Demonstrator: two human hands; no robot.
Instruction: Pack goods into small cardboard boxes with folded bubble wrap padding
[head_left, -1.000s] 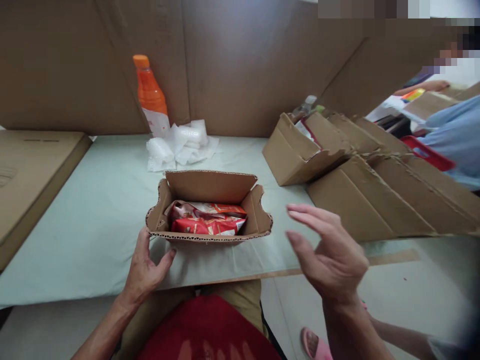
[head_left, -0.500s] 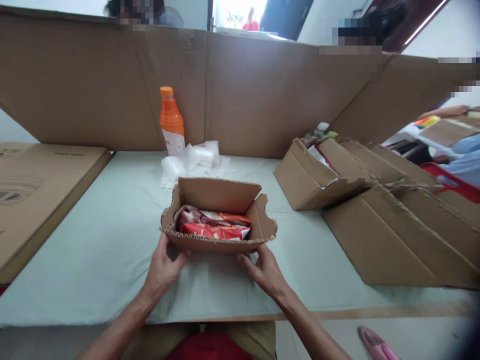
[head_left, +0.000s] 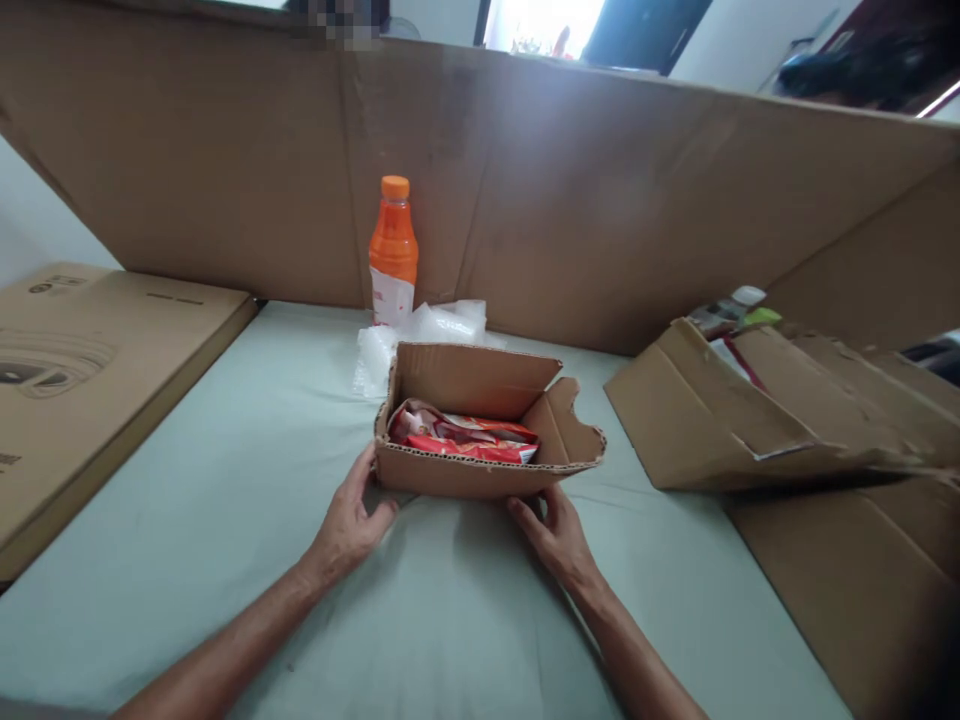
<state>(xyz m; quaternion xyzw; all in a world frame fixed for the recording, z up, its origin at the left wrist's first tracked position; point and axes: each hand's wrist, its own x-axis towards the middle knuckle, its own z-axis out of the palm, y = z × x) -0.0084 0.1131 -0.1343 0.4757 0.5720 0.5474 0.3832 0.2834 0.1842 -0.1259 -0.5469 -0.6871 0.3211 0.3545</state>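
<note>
An open cardboard box (head_left: 450, 482) with torn, uneven edges is held between my two hands over the pale green cloth. Inside it lie red snack packets (head_left: 480, 447), at least two, with shiny printed wrappers. My left hand (head_left: 352, 520) grips the near left corner, thumb in front and fingers along the side, partly hidden. At the near right part, my right hand (head_left: 559, 535) has its thumb under the front wall and its fingers behind the lower edge. Just beyond the box is clear bubble wrap (head_left: 442, 323), partly covered by the box's back wall.
An orange-capped bottle (head_left: 394, 250) of orange drink stands behind the bubble wrap, against a tall cardboard partition (head_left: 600, 200). A large flat carton (head_left: 150, 330) lies at left. More cardboard boxes (head_left: 675, 420) stand at right, one holding a clear bottle (head_left: 727, 308).
The view has turned left and the scene shifts right. The box, still in both hands, sits slightly farther from me and overlaps the bubble wrap more.
</note>
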